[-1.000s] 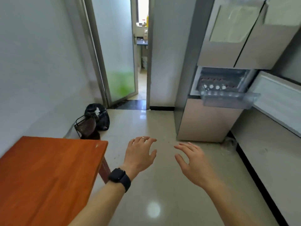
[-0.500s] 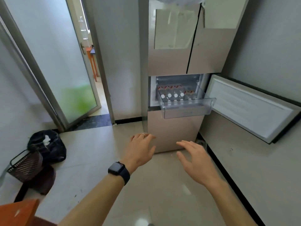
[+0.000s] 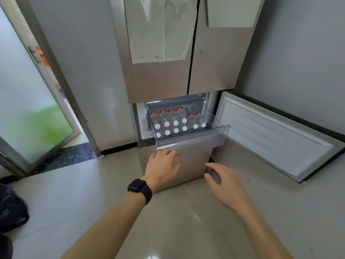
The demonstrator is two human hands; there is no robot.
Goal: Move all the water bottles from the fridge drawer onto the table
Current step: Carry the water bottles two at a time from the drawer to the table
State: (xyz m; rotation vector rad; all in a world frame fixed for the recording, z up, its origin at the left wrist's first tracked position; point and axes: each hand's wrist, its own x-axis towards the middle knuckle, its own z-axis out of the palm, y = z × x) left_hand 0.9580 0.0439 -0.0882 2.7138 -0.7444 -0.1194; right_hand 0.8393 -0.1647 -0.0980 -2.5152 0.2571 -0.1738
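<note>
Clear plastic, that is what the pulled-out fridge drawer [image 3: 190, 142] is made of, and it juts from the middle of the tall beige steel fridge [image 3: 158, 79] with its front lip towards me. Inside lie the small clear water bottles with white caps [image 3: 175, 122], packed side by side in two layers; each one has its long axis running front to back, cap facing outward and base towards the rear of the fridge. Their wrappers are red and white, but any brand or writing is too small and blurred to read. The white-lined compartment door [image 3: 276, 139] hangs swung out to the right.

The left hand [image 3: 162, 170], wearing a black smartwatch [image 3: 139, 190] at the wrist and a thin ring [image 3: 165, 151], hovers just under the drawer's front edge with fingers spread loosely and holding nothing. The right hand [image 3: 225, 186] hangs lower and to the right, above the pale glossy floor tiles [image 3: 104, 184], its fingers loosely curved and apart, likewise empty. Neither hand touches a bottle.
</note>
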